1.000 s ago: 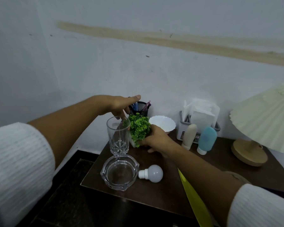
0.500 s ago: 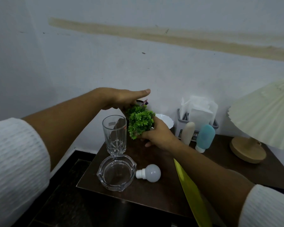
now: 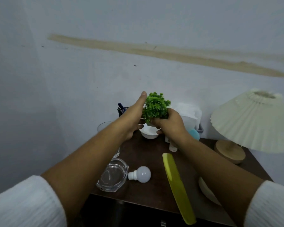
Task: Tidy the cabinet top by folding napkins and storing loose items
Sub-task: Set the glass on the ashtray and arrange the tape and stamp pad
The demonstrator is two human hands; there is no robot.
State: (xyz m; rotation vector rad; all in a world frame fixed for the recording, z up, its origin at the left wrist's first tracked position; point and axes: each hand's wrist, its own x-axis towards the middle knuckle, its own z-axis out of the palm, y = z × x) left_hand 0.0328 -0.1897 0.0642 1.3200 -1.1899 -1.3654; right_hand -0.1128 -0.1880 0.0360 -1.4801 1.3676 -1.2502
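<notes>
A small green artificial plant (image 3: 155, 106) in a white pot is lifted above the dark brown cabinet top (image 3: 147, 154). My right hand (image 3: 168, 122) grips its pot from the right. My left hand (image 3: 133, 118) lies against the plant's left side with the thumb pointing up; its fingers are hidden under the plant. White napkins (image 3: 189, 112) stand in a holder behind my right hand. A white bowl (image 3: 149, 134) sits just below the plant.
On the cabinet lie a yellow-green comb (image 3: 177, 185), a white light bulb (image 3: 142, 174), a glass ashtray (image 3: 113, 175) and a drinking glass (image 3: 103, 126). A pen cup (image 3: 121, 108), a blue bottle (image 3: 194, 134) and a pleated lamp (image 3: 251, 118) stand at the back and right.
The plant has been raised off the cabinet and moved right, above the white bowl. My left hand came in against its left side. The camera view tilted, showing the comb in full.
</notes>
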